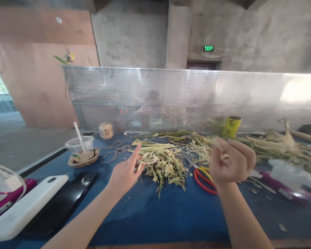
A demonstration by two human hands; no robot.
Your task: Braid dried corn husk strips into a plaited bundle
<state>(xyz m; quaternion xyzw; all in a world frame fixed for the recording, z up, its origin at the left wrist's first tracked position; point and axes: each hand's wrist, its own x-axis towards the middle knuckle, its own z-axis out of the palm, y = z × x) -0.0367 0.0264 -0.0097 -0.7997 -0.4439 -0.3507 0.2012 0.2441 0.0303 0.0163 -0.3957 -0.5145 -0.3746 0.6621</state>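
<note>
My left hand [124, 174] is at the left edge of a pile of pale green, dried plant pieces [166, 166]. Its index finger is stretched out and the other fingers reach toward the pile; whether they touch it is hard to see. My right hand [232, 160] is raised to the right of the pile, curled into a closed grip and slightly blurred. A faint pale wisp shows near its fingertips, too smeared to name. Scissors with red and yellow handles [203, 185] lie partly behind that hand. Long pale plant strips [158, 147] lie behind the pile.
On the left are a plastic cup with a straw [80, 145], a twine ball [106, 131], loose cord [116, 151], a black phone [64, 200] and a white slab [28, 207]. A yellow can [231, 127], dried husks [280, 140] and a purple power strip [285, 188] are on the right. A perforated metal screen [171, 97] stands behind.
</note>
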